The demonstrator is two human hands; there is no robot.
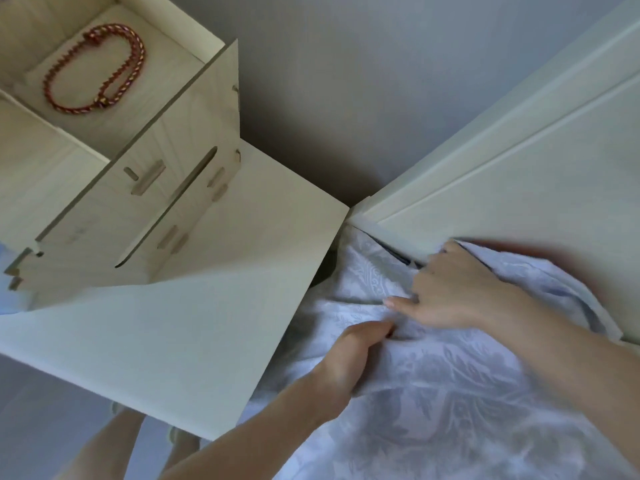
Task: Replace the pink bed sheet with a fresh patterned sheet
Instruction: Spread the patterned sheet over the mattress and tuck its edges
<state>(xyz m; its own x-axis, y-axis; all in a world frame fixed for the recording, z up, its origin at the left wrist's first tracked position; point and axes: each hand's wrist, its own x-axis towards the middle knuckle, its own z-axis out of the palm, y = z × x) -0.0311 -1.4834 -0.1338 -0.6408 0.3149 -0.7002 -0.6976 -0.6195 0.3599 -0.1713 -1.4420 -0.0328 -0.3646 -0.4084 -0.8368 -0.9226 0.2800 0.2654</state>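
Tucking stage: patterned sheet (433, 393) already spread, corner by headboard (519, 168) unfinished. Left hand (353, 355) grips fold; right hand (453, 289) presses sheet, thumb straight.

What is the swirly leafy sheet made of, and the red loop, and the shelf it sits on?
The sheet looks like soft woven cloth, maybe cotton: it wrinkles and folds, with a pale leafy pattern. The red loop looks like braided cord: a twisted zigzag weave with light flecks. The shelf looks like pale matte wood-look board, with faint grain lines and slotted joints.
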